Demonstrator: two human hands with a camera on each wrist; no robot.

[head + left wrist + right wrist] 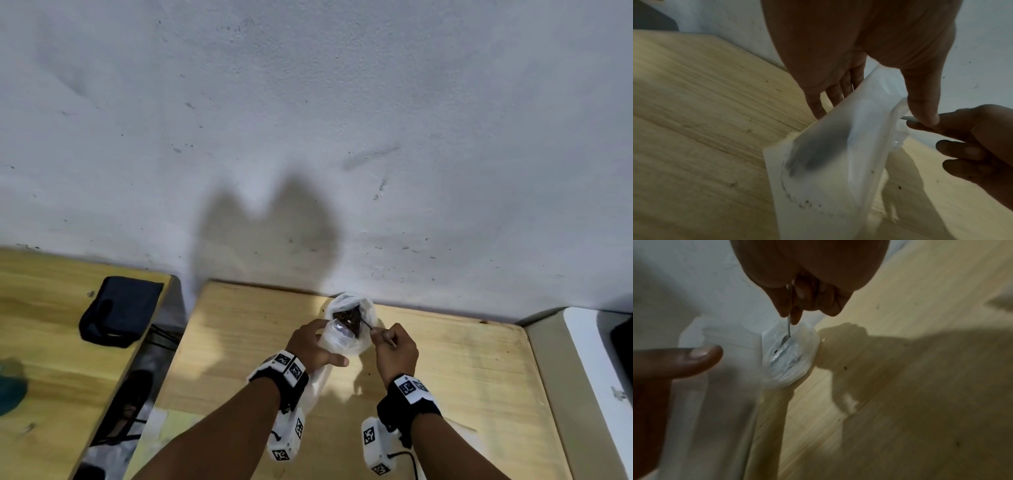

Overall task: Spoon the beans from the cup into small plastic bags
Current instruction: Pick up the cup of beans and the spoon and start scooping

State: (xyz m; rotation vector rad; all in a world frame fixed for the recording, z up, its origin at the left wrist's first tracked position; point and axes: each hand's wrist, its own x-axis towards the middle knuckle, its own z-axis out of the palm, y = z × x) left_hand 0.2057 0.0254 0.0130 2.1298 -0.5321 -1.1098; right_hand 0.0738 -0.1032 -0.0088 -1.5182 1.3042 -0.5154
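Beans (347, 318) show as a dark heap inside a crumpled clear wrapping at the far edge of the wooden table (445, 377), just beside the wall; whether that wrapping lines the cup or is a bag itself cannot be told. The right hand (397, 349) pinches the thin handle of a metal spoon (368, 325) between thumb and forefinger, the other fingers curled beneath, and the spoon's bowl reaches down into the heap. The left hand (313, 344) holds a small plastic bag (337, 337) close against the near side of the heap; in the left wrist view the thumb presses on the bag's rim while the fingers lie fairly straight behind it, and the rest of the bag (828, 170) hangs down toward the table. A few dark specks lie in its bottom.

The step in hand looks like a scoop: the spoon is down among the beans and the bag is held ready next to them. The next move would call for lifting the loaded spoon level, carrying it the short way over the bag's mouth, and tipping it while the left hand keeps that mouth spread.

Farther out, a dark pouch (120, 310) lies on a second wooden table (44, 342) to the left.
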